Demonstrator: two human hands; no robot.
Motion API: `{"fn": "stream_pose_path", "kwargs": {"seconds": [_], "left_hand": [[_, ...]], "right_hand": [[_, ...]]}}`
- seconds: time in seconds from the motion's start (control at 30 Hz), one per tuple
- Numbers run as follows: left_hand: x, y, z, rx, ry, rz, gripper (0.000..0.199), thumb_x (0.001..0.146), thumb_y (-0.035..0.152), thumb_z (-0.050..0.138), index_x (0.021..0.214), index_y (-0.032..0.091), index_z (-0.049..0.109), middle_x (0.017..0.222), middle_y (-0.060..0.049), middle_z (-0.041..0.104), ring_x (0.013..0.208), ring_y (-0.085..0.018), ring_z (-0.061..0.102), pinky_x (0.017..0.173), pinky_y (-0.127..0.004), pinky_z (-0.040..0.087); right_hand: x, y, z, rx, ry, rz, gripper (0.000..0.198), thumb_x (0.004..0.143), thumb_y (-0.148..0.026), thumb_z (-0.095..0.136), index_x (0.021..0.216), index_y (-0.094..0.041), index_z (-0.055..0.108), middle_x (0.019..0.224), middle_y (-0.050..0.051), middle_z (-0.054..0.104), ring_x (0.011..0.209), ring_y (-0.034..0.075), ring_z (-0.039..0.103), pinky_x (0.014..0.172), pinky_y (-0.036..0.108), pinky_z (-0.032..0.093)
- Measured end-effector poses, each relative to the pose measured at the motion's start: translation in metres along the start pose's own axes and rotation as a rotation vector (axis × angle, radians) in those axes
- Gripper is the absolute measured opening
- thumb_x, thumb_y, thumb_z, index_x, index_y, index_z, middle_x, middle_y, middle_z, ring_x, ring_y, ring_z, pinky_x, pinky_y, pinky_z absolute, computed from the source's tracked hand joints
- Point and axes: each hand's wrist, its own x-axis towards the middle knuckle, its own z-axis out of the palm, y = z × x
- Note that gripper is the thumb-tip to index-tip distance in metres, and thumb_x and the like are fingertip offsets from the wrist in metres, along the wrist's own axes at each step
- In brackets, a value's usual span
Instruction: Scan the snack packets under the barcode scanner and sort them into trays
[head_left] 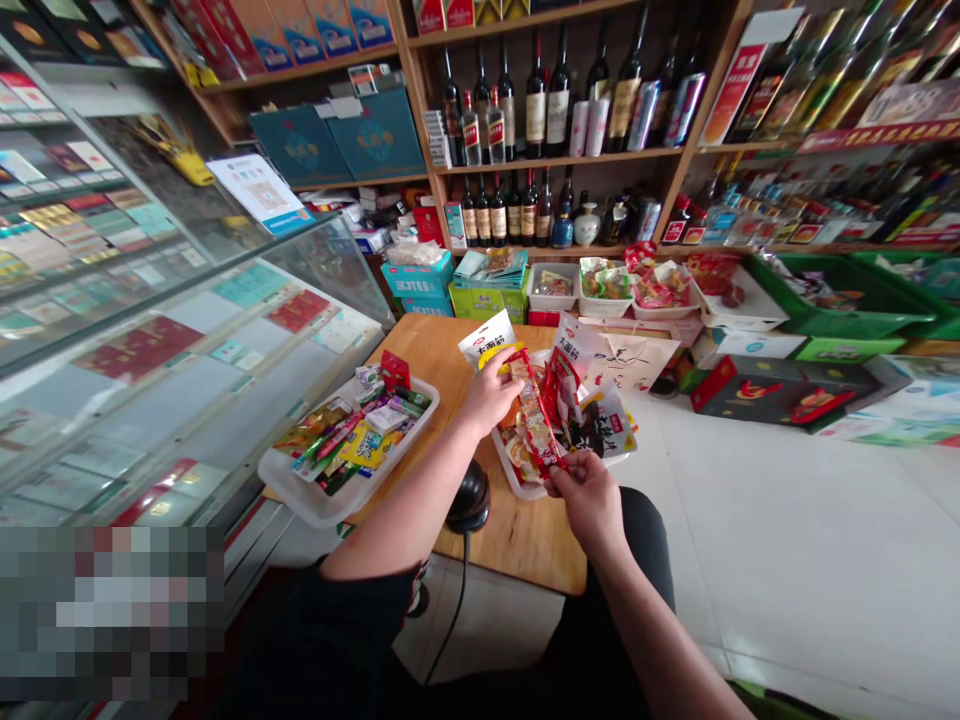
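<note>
Well beyond both hands, the wooden shelving [421,105] is standing loaded with bottles, while the glass case [247,345] is sloping away to the left hand's outer side. Beneath the hands, the tabletop [525,548] is carrying the action. Out left of the left hand, a long tub [271,482] is brimming with small bright packets; right under both hands, a second tub [523,490] is holding more snacks. A dark-and-white pouch [611,425] is leaning out just beyond the right hand, and a white pouch [484,335] is poking up behind the left hand. Just beneath the left forearm, a black scanner [469,500] is sitting near the edge, its cord dangling: a leg catching that cord could be dragging it off.

And here's the centrepiece! The long red packet [536,415] is stretching between the hands, over the second tub. The left hand [489,395] is gripping its upper end, the right hand [591,503] is pinching its lower end. Hard opposite pulling could be splitting the wrapper; a loosening pinch could be dropping it among the snacks.
</note>
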Motion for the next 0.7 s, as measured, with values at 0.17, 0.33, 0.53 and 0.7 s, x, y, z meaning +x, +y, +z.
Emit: {"fn": "stream_pose_path", "kwargs": {"seconds": [0.17,0.33,0.53,0.7], "left_hand": [[-0.001,-0.003,0.02,0.052,-0.1,-0.148,0.062,0.083,0.019,0.067,0.143,0.024,0.052,0.142,-0.016,0.059,0.126,-0.032,0.062,0.099,-0.048,0.055],[-0.007,-0.013,0.02,0.276,-0.091,-0.112,0.052,0.082,0.016,0.066,0.134,0.017,0.059,0.129,-0.018,0.066,0.111,-0.029,0.068,0.099,-0.048,0.054],[0.008,-0.004,0.001,0.66,0.011,0.209,0.043,0.081,0.009,0.062,0.124,0.016,0.062,0.128,-0.016,0.062,0.126,-0.029,0.056,0.113,-0.05,0.042],[0.018,0.016,-0.028,0.916,0.029,0.335,0.04,0.085,0.007,0.055,0.124,0.016,0.061,0.133,-0.017,0.056,0.131,-0.03,0.049,0.113,-0.047,0.04]], "right_hand": [[0.012,-0.009,0.006,-0.024,-0.018,-0.094,0.046,0.078,-0.039,0.071,0.117,-0.018,0.06,0.113,0.013,0.074,0.099,0.025,0.074,0.076,0.034,0.062],[-0.002,-0.027,0.009,-0.248,0.037,-0.199,0.028,0.084,-0.034,0.063,0.107,-0.019,0.068,0.098,0.01,0.075,0.083,0.023,0.072,0.074,0.034,0.059],[-0.06,-0.053,0.044,-0.252,-0.302,-0.523,0.01,0.088,-0.026,0.062,0.094,-0.021,0.068,0.086,0.005,0.069,0.077,0.019,0.065,0.072,0.032,0.054],[-0.12,-0.069,0.083,-0.112,-0.644,-0.584,0.03,0.082,-0.03,0.073,0.109,-0.022,0.061,0.103,0.006,0.066,0.093,0.02,0.062,0.081,0.034,0.052]]}}
